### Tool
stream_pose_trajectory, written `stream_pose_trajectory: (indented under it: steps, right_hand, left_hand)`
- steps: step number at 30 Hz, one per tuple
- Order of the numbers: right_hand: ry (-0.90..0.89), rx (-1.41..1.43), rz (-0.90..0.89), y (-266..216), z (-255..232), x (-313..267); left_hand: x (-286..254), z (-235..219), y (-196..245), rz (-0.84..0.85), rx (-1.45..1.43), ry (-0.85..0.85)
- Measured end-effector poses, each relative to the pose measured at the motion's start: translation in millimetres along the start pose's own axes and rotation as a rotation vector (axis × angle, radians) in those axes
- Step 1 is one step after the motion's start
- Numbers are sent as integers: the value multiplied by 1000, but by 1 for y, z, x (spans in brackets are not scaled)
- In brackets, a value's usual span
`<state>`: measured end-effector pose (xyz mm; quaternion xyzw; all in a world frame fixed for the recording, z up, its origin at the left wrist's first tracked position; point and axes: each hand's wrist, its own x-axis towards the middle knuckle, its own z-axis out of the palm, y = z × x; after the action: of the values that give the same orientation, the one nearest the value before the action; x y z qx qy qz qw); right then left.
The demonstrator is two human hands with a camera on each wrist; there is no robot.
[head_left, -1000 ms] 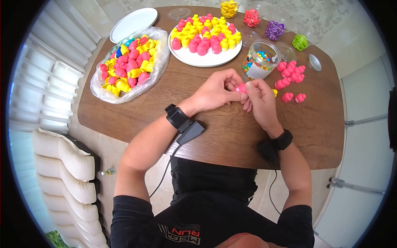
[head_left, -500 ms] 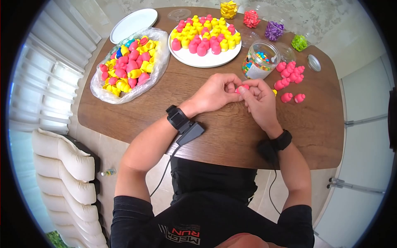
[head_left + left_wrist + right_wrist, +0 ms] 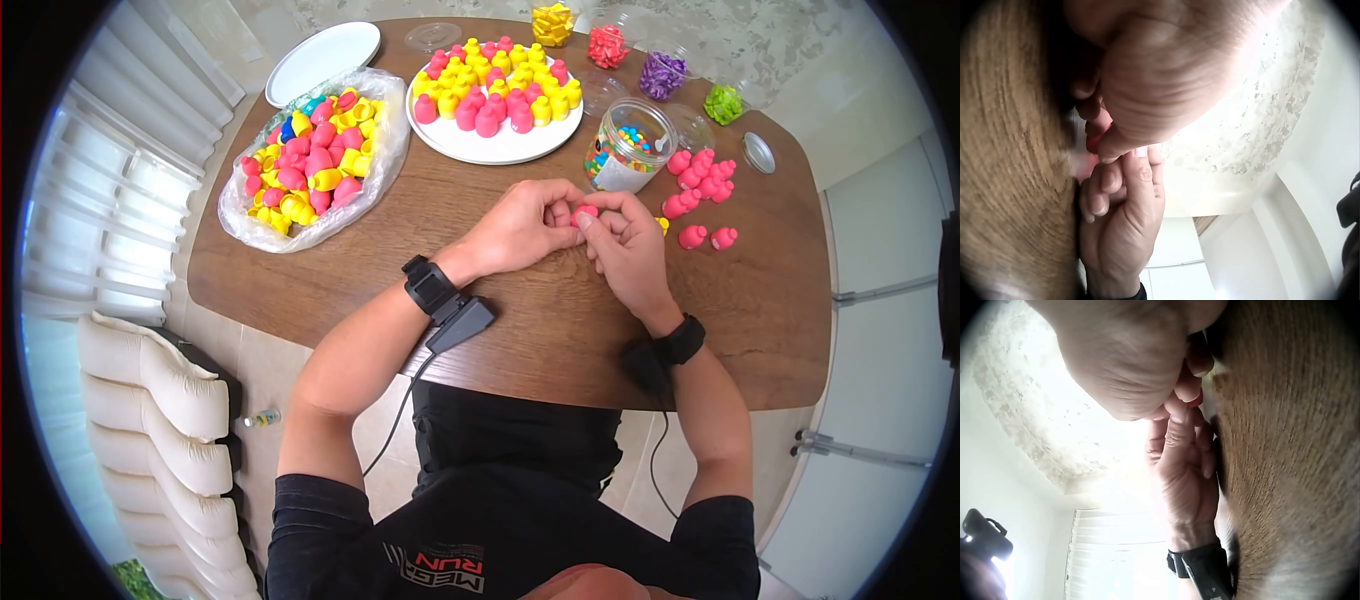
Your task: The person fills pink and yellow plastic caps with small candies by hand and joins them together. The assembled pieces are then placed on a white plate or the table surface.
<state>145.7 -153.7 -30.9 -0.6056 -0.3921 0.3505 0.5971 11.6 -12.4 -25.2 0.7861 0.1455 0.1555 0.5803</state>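
Both hands meet over the near middle of the wooden table. Between their fingertips is a small pink bottle-shaped capsule, mostly covered by the fingers. My left hand pinches it from the left with thumb and fingers. From the other side my right hand pinches it too, its thumb lying over the near side. In the left wrist view, a red-pink bit of the capsule shows between the fingers. A yellow piece lies just beyond the right hand.
Several pink capsules stand at right, near an open jar of colourful candies. A white plate bears pink and yellow capsules. At left lies a plastic bag of loose pieces. Tubs of bows, including a purple one, line the back.
The pink capsule has turned between the fingertips and shows less white lettering. My right fingers have shifted slightly left and closer around it; the left hand has barely moved.
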Motion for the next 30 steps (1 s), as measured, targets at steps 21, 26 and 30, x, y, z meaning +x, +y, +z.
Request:
stream_pose_trajectory:
  steps: [21, 26, 30]
  right_hand:
    - [31, 34, -44, 0, 1, 0]
    - [37, 43, -66, 0, 2, -1]
    - [35, 62, -94, -4, 3, -5]
  left_hand:
    - [0, -1, 1, -23, 9, -51]
    - [-1, -3, 4, -37, -5, -75]
    - [-1, -4, 3, -12, -40, -102]
